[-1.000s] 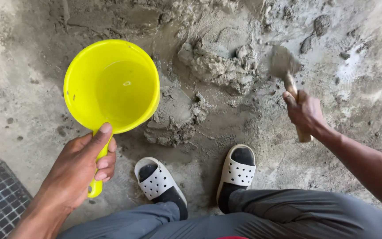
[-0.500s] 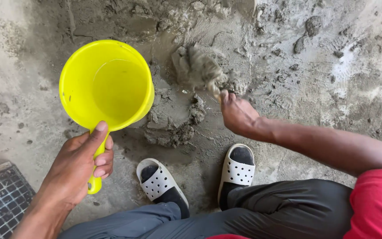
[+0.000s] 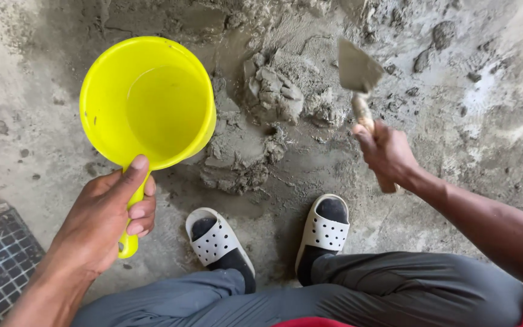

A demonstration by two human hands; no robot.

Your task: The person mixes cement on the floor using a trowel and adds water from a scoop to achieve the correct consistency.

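I see my left hand (image 3: 107, 221) at 8 o'clock, shut tight on the yellow scoop (image 3: 148, 103) by its handle. My right hand (image 3: 388, 154) at 3 o'clock squeezes the trowel (image 3: 358, 75), its blade up over the wet cement pile (image 3: 267, 115) in the middle.

The scoop (image 3: 148, 100) is smooth, glossy yellow plastic. At two o'clock from it, the trowel (image 3: 358, 72) has a dull metal blade caked grey and what looks like a wooden handle. The mortar (image 3: 273, 97) is wet, rough and lumpy on matt concrete floor (image 3: 491, 115).
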